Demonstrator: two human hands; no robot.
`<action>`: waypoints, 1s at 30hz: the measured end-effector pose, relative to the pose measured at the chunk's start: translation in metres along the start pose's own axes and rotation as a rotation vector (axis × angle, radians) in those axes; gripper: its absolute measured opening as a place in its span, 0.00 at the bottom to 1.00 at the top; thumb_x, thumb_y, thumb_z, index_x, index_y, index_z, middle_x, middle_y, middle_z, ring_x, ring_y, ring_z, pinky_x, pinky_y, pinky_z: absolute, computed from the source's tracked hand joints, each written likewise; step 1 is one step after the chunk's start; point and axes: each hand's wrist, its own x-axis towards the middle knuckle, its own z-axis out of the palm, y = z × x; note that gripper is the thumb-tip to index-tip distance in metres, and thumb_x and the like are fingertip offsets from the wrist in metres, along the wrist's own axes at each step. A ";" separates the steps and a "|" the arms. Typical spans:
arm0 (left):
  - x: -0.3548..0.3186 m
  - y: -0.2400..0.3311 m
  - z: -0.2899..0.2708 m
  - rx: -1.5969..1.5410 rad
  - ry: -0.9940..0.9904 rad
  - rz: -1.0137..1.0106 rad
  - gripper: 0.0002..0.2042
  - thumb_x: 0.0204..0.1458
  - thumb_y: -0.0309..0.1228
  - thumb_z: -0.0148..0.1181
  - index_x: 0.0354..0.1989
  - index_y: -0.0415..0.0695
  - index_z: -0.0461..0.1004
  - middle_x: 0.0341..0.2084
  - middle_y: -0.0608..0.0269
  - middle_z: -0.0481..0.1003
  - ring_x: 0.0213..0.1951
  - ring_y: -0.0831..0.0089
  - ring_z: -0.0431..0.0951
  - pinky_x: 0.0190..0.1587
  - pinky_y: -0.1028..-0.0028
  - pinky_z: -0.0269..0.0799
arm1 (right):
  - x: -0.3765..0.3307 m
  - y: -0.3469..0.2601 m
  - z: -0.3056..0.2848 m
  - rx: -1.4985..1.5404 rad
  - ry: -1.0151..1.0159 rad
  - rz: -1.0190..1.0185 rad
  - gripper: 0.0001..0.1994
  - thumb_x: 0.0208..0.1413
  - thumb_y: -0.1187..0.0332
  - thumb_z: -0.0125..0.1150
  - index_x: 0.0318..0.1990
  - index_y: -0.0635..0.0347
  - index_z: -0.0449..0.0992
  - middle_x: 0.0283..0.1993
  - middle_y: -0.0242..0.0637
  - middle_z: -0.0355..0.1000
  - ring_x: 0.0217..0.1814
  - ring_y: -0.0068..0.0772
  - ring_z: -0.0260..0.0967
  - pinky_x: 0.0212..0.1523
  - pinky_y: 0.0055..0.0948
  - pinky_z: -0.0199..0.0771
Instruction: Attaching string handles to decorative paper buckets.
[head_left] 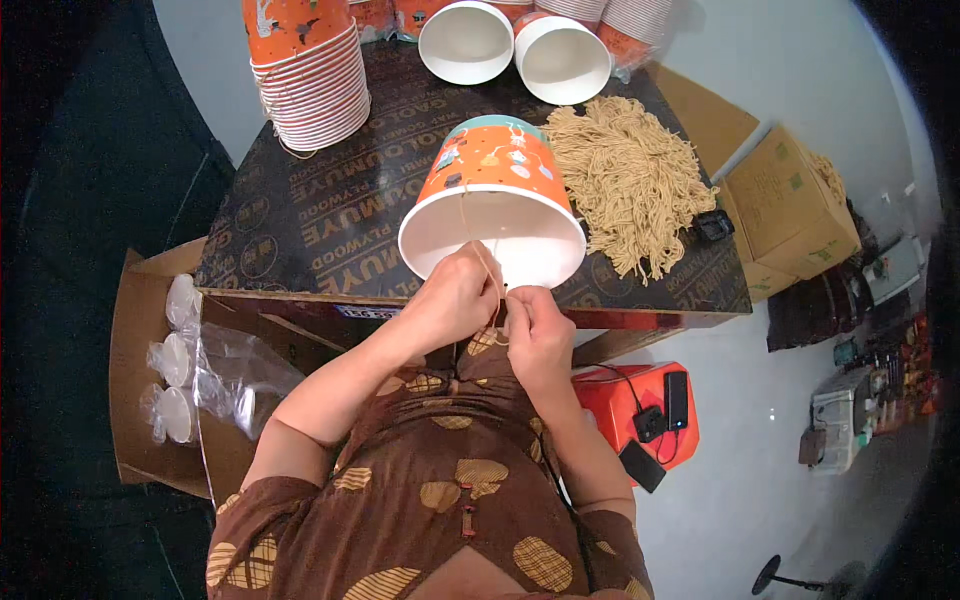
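Observation:
A paper bucket [490, 165], orange with printed figures and a white inside, lies on its side on the dark table with its mouth toward me. A thin tan cord [464, 215] hangs from its upper rim across the mouth to my hands. My left hand [460, 290] is closed on the cord in front of the lower rim. Beside it, my right hand [538, 330] pinches the cord near the rim's lower edge, thumb and forefinger together. The fingers partly hide the cord between them. To the bucket's right lies a heap of tan cords [630, 180].
A tall stack of buckets [312, 85] stands at the table's back left. Two buckets [467, 43] lie mouth-forward at the back. A small black object [713, 225] sits by the cords. Cartons flank the table [340, 220]; a red stool [595, 400] carries electronic devices.

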 end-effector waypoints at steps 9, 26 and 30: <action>0.008 0.006 -0.006 0.014 -0.074 -0.049 0.02 0.45 0.20 0.57 0.25 0.34 0.71 0.26 0.49 0.72 0.30 0.57 0.75 0.34 0.64 0.69 | -0.005 -0.007 -0.015 -0.274 -0.025 -0.228 0.04 0.55 0.77 0.60 0.38 0.65 0.74 0.25 0.48 0.74 0.24 0.48 0.74 0.25 0.37 0.72; 0.011 0.007 -0.008 0.168 0.068 0.018 0.07 0.51 0.22 0.53 0.24 0.29 0.70 0.26 0.34 0.73 0.33 0.39 0.76 0.34 0.52 0.71 | -0.007 -0.004 -0.019 -0.150 -0.103 -0.233 0.03 0.51 0.75 0.62 0.31 0.65 0.75 0.22 0.50 0.72 0.23 0.48 0.75 0.23 0.37 0.70; -0.011 0.012 -0.021 0.166 -0.020 0.060 0.04 0.52 0.20 0.51 0.31 0.30 0.70 0.33 0.33 0.70 0.39 0.38 0.75 0.38 0.53 0.71 | -0.007 -0.004 -0.028 -0.262 -0.117 -0.076 0.14 0.50 0.60 0.68 0.20 0.59 0.76 0.16 0.43 0.72 0.21 0.47 0.74 0.23 0.39 0.73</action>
